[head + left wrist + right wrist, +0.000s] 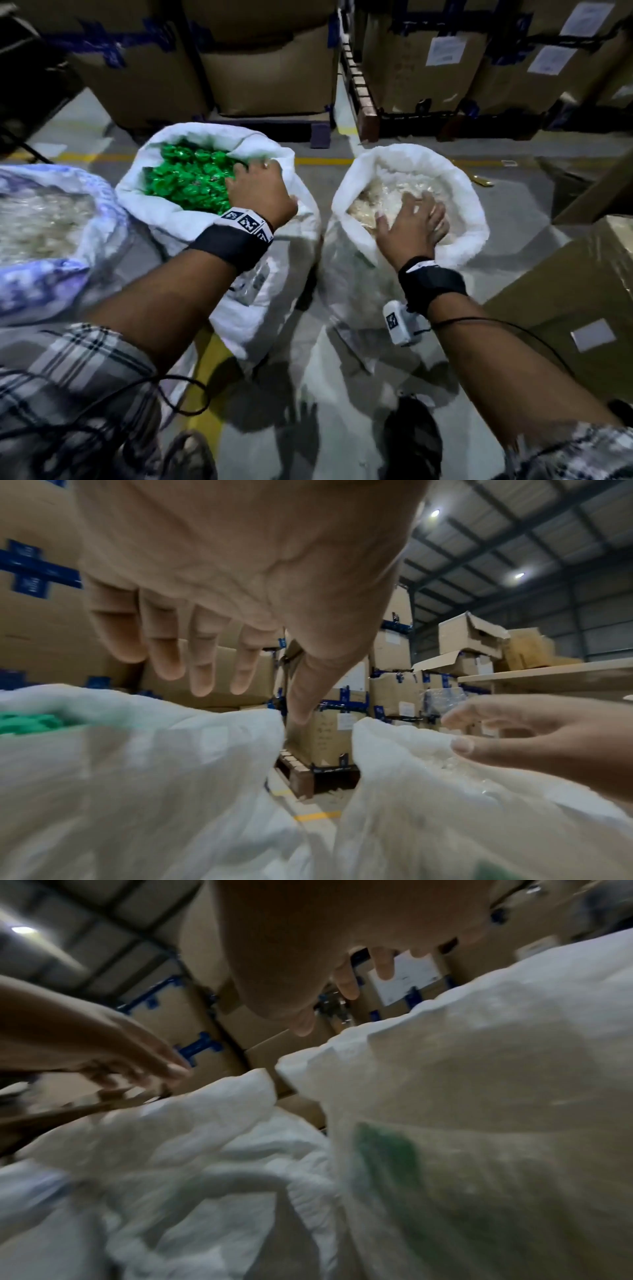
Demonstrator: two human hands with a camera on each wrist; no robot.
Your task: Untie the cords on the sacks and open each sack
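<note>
Three sacks stand open on the floor, and I see no cord on any of them. The middle white sack (219,133) is full of green wrapped pieces (185,178). My left hand (263,185) hovers over its right rim, and its fingers (202,669) are straight and hold nothing. The right white sack (472,212) holds pale pieces (370,202). My right hand (411,219) lies spread, palm down, on those pieces. A bluish-white sack (102,212) with pale contents stands at the far left.
Stacked cardboard boxes (274,68) on pallets form a wall behind the sacks. Another large box (565,291) stands close on the right. A yellow line (325,161) crosses the concrete floor. My shoes (411,442) are just in front of the sacks.
</note>
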